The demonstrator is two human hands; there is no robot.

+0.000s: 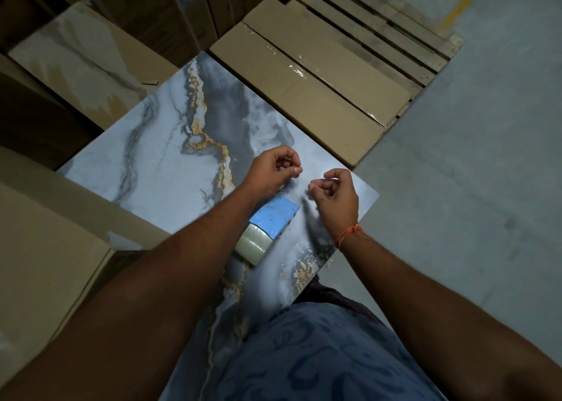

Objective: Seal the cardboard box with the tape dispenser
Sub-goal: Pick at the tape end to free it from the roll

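A: Item one, left edge of the frame: open cardboard box (45, 248), flap raised, not yet taped. Upper left, another carton (91, 62) with a marbled panel.

B: Item two, centre?

A: Marbled tile (158, 145), blue-grey with gold veins, lying flat. On its lower part sits the tape dispenser (267, 230), blue plate and clear roll, partly under my left forearm, touching neither hand.

B: Hands?

A: Left hand (273, 169) above the dispenser, fingers curled, thumb and forefinger pinched. Right hand (334, 196) just beside it, likewise pinched, orange thread (346, 234) at the wrist. I cannot tell whether a clear strip of tape runs between them; nothing shows.

B: Upper right?

A: Sealed box (304, 87) with glossy tape along its seam, on a wooden pallet (380, 32).

B: Advice for the step?

A: I judge I am freeing the tape's end. Keep any strip taut and off itself, then take the dispenser by its handle and run it straight down the box seam, pressing firmly.
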